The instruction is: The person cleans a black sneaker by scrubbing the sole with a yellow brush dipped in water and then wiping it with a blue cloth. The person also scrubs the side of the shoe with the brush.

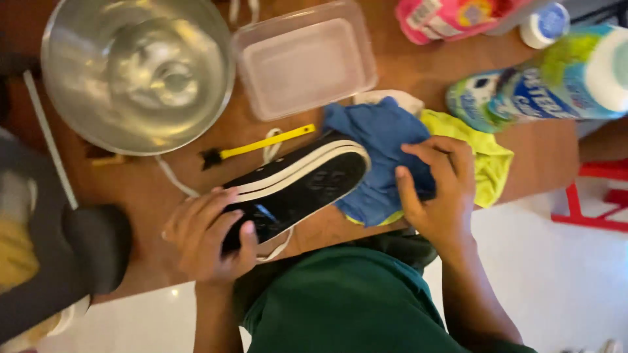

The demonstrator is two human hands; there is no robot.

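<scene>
Black shoe (294, 189) gripped by left hand (209, 238), right hand (438, 193) clutching blue cloth (379, 157); wooden table (543, 157), white floor (562, 281).

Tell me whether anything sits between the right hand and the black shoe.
Nothing visible does. The right hand presses the blue cloth, which touches the black shoe's toe end; the left hand grips its other end.

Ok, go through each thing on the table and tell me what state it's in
Shoe: on its side, sole showing, held by left hand.
Blue cloth: crumpled, under right hand.
Yellow cloth: crumpled, under the blue one.
Metal bowl: upright.
Plastic container: open, empty.
Brush: lying flat.
Bottle: lying down.
</scene>
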